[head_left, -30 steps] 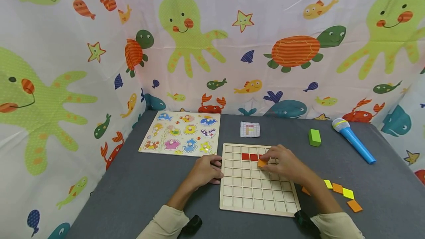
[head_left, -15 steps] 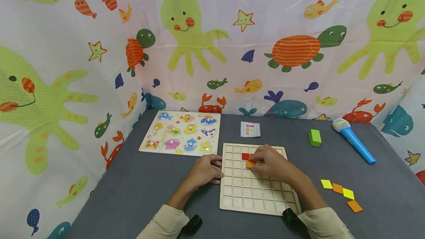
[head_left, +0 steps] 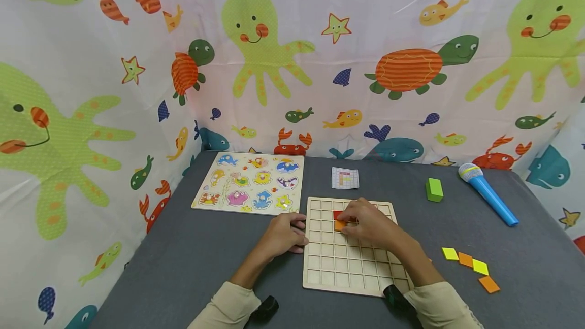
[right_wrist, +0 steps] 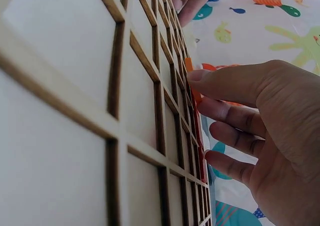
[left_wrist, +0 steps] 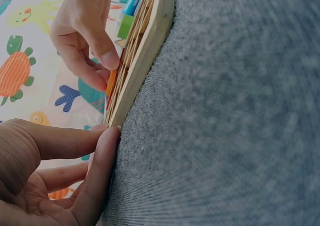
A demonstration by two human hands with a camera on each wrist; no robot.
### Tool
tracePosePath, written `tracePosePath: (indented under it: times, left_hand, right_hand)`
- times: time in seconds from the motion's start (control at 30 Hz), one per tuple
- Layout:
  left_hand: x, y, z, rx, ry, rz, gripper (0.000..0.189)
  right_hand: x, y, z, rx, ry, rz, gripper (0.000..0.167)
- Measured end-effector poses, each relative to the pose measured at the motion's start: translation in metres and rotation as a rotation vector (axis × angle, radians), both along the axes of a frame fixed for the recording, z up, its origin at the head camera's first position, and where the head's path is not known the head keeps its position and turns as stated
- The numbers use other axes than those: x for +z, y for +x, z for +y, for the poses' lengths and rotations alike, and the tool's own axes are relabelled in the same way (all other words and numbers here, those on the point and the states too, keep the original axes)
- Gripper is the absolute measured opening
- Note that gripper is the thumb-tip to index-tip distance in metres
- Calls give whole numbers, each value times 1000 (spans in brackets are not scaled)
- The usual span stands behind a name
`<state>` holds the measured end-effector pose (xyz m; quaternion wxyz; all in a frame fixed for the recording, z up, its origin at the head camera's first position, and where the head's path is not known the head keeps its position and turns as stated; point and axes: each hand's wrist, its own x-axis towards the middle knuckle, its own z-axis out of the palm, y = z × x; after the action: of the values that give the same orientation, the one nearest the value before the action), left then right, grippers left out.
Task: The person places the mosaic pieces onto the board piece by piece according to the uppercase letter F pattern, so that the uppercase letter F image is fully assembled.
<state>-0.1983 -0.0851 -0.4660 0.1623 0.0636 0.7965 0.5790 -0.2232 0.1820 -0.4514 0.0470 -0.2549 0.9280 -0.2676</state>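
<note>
The right hand (head_left: 369, 223) pinches an orange tile (head_left: 339, 225) beside a red tile (head_left: 337, 215), toward the far edge of the grid board (head_left: 327, 264); the left hand (head_left: 284, 235) grips the grid board's left edge.

A pale square wooden grid board (head_left: 340, 253) lies flat on the grey bench (head_left: 160, 268). Toward its far side, a thin orange square tile (head_left: 339, 225) is just nearer than a red square tile (head_left: 337, 215); whether the orange one sits flush is unclear.
</note>
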Motion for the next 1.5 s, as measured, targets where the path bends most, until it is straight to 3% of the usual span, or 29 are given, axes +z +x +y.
tracePosePath:
  times: [0.87,1.1,1.5]
  left_hand:
    - [0,2,0,-6,18,6,60]
    - [0,1,0,-3,10,4,59]
    - [0,1,0,1,13,1,60]
  right_hand:
    - [6,5,8,-8,-31,-29,24]
    - [9,11,22,-13,-46,-1,22]
    - [13,27,57,-91,-54,-14,25]
